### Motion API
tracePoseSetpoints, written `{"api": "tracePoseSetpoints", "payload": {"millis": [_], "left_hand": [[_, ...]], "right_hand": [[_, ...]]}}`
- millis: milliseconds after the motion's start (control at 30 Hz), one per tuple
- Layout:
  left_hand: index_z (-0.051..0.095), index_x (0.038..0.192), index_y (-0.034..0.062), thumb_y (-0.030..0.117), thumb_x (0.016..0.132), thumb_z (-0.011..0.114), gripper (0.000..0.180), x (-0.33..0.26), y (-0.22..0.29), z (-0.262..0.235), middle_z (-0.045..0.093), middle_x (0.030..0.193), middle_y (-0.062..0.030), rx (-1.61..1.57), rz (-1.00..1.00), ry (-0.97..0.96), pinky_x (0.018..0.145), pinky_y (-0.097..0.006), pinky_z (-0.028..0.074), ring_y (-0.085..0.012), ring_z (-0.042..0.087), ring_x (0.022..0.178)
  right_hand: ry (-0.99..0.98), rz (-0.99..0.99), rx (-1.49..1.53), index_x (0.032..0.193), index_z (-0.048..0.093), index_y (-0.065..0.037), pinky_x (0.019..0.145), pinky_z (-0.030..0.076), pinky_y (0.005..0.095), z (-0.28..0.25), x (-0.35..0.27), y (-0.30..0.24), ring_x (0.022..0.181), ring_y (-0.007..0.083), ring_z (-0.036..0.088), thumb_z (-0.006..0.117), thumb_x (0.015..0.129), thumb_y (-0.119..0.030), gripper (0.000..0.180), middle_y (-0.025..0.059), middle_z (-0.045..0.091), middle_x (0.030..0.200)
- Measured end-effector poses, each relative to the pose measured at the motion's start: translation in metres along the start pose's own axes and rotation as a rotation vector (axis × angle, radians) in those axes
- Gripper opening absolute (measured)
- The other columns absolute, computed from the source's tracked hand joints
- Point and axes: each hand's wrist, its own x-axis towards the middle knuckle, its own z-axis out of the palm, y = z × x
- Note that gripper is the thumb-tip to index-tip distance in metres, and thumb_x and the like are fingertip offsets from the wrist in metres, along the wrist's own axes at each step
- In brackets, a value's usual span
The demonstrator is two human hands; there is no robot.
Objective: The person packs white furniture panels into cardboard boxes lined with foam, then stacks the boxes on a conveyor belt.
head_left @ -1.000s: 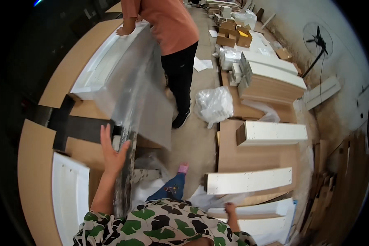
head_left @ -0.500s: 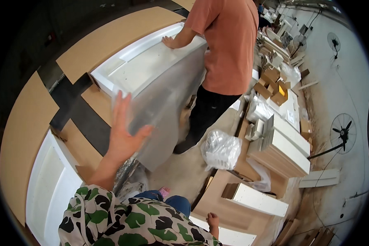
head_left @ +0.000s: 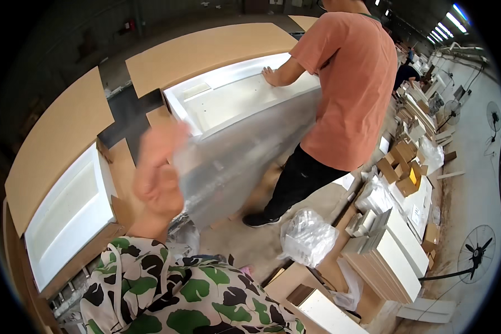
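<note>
At the far left, a shallow carton [head_left: 86,255] lies open with its tan flap [head_left: 58,150] spread outward; inside, white padding [head_left: 103,192] frames a pale panel [head_left: 67,200]. Next comes the left hand [head_left: 158,178], blurred, its fingers partly bent; whether it has hold of anything, I cannot tell. It overlaps the near corner of a second open carton [head_left: 217,64] and the edge of a translucent sheet [head_left: 245,156], and whether it touches either is unclear. The right hand is out of view.

The second carton holds a white panel [head_left: 228,103] set within a white padded border, and the sheet hangs down along its near side. A co-worker in an orange shirt [head_left: 350,89] stands beside it, one hand [head_left: 273,77] resting palm down on the contents. Right of their feet, a clear plastic bundle [head_left: 309,236] sits on the floor; its contents are hard to make out. Farther right are a stack of white boards [head_left: 395,239] and, behind it, open brown boxes [head_left: 392,167], one showing something yellow [head_left: 412,176] at its opening.
</note>
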Motion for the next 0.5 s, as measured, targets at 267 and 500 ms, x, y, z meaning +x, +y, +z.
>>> {"api": "tracePoseSetpoints", "payload": {"millis": [267,500], "left_hand": [[0.063,0.076,0.0012,0.009,0.075,0.066,0.009,-0.057,0.009,0.109,0.062,0.068,-0.0069,-0.040,0.061,-0.685,0.061,-0.031,0.042,-0.0205,0.057,0.058],[0.065,0.080,0.0066,0.015,0.075,0.068,0.010,-0.149,-0.034,0.205,0.064,0.076,-0.0063,-0.037,-0.204,-1.205,0.065,-0.033,0.043,-0.0219,0.059,0.068]], "right_hand": [[0.048,0.014,0.091,0.080,0.064,-0.001,0.055,0.049,0.0332,-0.059,0.102,0.017,0.057,0.0187,0.060,0.059,0.081,-0.021,0.020,0.0118,0.062,0.064],[-0.086,0.066,-0.286,0.082,0.066,-0.004,0.078,0.049,0.0403,-0.043,0.160,0.002,0.086,0.0338,0.061,0.057,0.077,-0.031,0.029,0.0172,0.064,0.090]]}}
